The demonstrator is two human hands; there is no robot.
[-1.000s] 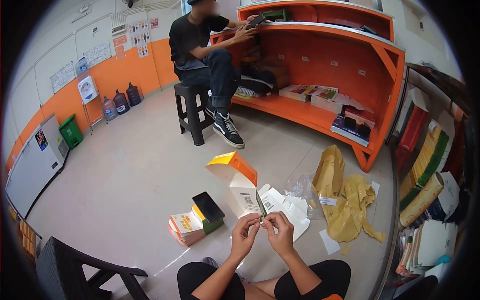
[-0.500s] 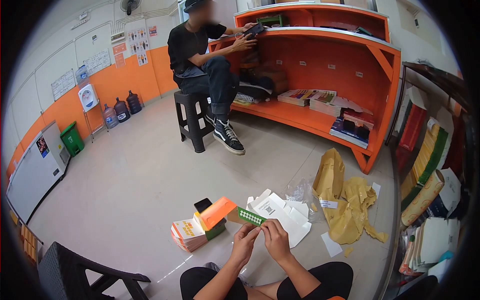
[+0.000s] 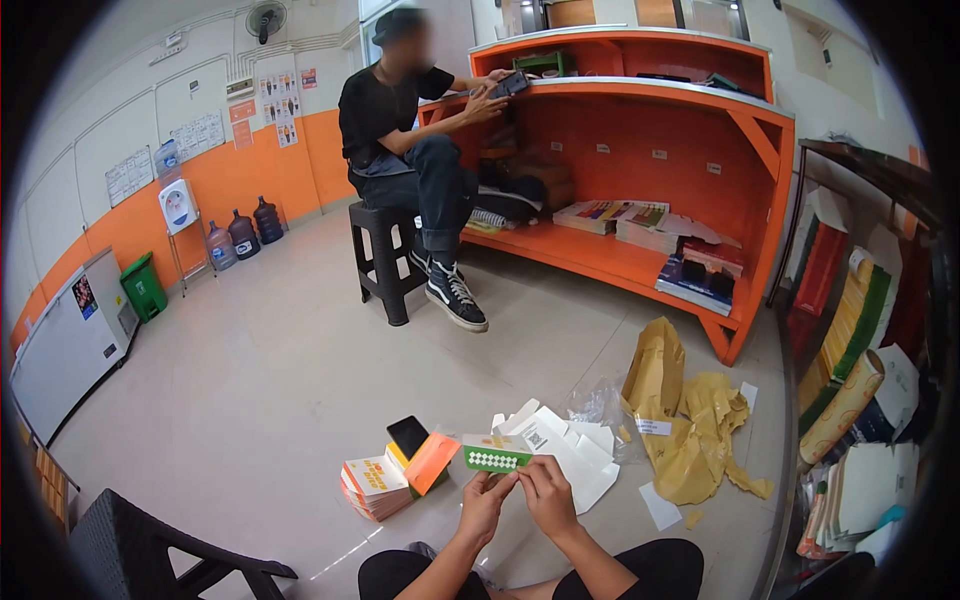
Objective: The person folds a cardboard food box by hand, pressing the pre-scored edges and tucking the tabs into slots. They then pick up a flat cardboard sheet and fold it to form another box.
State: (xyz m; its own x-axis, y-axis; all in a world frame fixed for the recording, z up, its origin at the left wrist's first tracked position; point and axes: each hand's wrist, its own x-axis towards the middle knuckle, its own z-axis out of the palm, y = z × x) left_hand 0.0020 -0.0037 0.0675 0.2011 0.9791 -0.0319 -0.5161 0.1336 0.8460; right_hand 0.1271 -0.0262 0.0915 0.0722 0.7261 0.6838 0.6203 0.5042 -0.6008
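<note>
A folded printed card [image 3: 497, 459], green with a row of white shapes, is pinched at its lower edge between my two hands. My left hand [image 3: 485, 507] grips it from the left, and the fingers of my right hand [image 3: 547, 492] close on it right beside. An orange panel [image 3: 433, 464] extends at the card's left side, overlapping the pile behind it. That pile is a stack of orange-and-white printed cards [image 3: 376, 482] on the floor. A black phone [image 3: 408, 436] lies at the back of the stack. Behind my right hand is an opened white carton [image 3: 570, 455] with a QR code.
Torn brown paper [image 3: 695, 450] and clear plastic [image 3: 597, 402] lie to the right on the floor. A dark stool [image 3: 150, 550] stands at front left. Ahead, a person [image 3: 400, 130] sits by an orange counter [image 3: 620, 150], holding a device. Shelves of books [image 3: 850, 330] line the right.
The card has turned in my hands, so its green side faces me more squarely and the orange panel hangs lower. My view has tilted up slightly.
</note>
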